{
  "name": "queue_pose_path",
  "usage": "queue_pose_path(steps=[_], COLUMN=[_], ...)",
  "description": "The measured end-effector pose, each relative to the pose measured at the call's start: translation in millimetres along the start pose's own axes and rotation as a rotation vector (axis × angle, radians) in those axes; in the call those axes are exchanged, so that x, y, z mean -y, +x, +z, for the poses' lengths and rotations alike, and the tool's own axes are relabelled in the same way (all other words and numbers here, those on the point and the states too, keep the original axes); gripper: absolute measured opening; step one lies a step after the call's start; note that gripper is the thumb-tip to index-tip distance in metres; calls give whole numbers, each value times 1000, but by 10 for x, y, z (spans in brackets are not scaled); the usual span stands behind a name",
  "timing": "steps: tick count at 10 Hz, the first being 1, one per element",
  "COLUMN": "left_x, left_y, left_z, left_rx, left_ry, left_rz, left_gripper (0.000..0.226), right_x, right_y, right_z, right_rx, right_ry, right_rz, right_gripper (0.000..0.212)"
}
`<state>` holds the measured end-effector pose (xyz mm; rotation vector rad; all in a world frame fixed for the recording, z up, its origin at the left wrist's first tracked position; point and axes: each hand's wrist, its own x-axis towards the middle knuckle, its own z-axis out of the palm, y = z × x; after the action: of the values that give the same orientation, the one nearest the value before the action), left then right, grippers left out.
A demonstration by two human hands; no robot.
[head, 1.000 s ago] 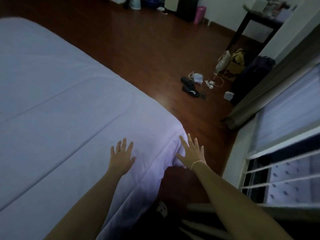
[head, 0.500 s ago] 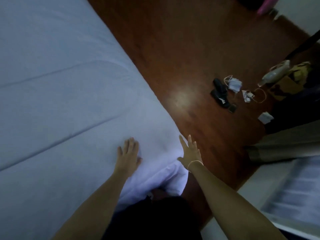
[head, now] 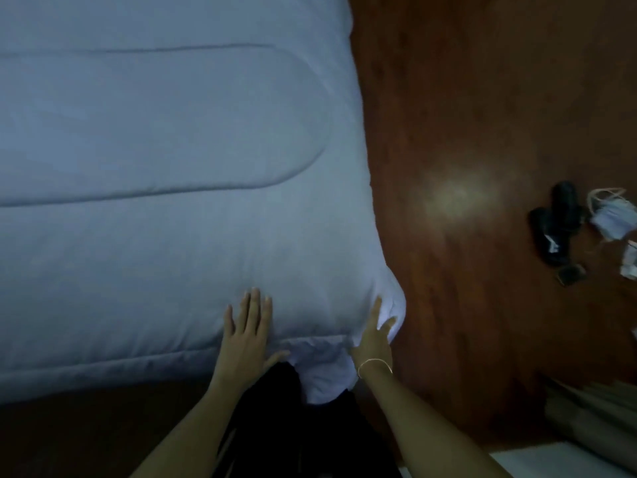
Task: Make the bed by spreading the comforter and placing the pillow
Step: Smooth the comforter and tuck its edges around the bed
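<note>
Two hands: both of mine are on the comforter's [head: 165, 208] near corner, arms reaching in from the bottom of the view.
Left hand [head: 246, 334]: flat on top of the comforter just in from its near edge, fingers straight and together, thumb splayed toward the hem; my grip here is open, palm pressing down, holding nothing.
Right hand [head: 375, 334]: at the very corner, fingers pushed into the fabric where it bulges over the edge. A fold of cloth sits over the fingers, so I cannot tell whether this grip is closed on the fabric or only pressing against it.
Bracelet [head: 374, 365]: thin, pale, around my right wrist.
Comforter: pale blue-white, spread wide over the bed and filling the left and upper part of the view; a long curved stitched seam runs across it. Its near hem lies in a straight band along the bed's edge, and the corner between my hands hangs down in a rumpled white fold.
Pillow: I cannot see it from here.
Floor [head: 482, 98]: dark red-brown wood on the right of the bed, with a soft glare patch.
Floor clutter: a dark object [head: 555, 225], what kind I cannot tell, lies well apart from the bed at the right edge, with a pale face mask [head: 612, 215] just beside it.
Light: dim and slightly blurred throughout.
</note>
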<state>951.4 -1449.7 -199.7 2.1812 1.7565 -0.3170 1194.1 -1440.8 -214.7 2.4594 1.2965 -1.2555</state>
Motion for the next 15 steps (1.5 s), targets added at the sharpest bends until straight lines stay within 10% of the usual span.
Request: queue_pose_path(steps=[3, 5, 6, 7, 8, 9, 10, 11, 12, 15], left_x=[-128, -641, -759, -641, -444, -283, -195, -118, -51, -31], left_y=[-11, -63, -70, -124, -84, -162, -284, -359, -447, -613], left_z=[211, 386, 373, 357, 273, 314, 394, 356, 305, 379], left_rx=[-245, -304, -255, -279, -290, -225, -159, -112, -203, -167], left_ry=[247, 159, 71, -7, -89, -238, -237, -173, -163, -205], left_rz=[-80, -64, -132, -147, -454, -656, -574, -498, -483, -263], left_gripper=[57, 52, 56, 61, 60, 70, 84, 94, 80, 41], right_x=[-77, -728, -702, -577, -349, -203, -477, -857, -998, -530], right_y=[253, 483, 376, 275, 152, -28, 7, 132, 269, 88], right_z=[-28, -57, -201, -191, -110, 50, 308, 246, 30, 130], right_rx=[-51, 79, 101, -209, -526, -423, -211, 48, 284, 567], right_ry=[35, -268, -6, 160, 378, 320, 19, -78, -264, -276], right_rz=[-120, -217, -33, -98, -297, -534, -617, -375, -129, -455], right_gripper=[72, 68, 83, 86, 45, 18, 46, 37, 23, 61])
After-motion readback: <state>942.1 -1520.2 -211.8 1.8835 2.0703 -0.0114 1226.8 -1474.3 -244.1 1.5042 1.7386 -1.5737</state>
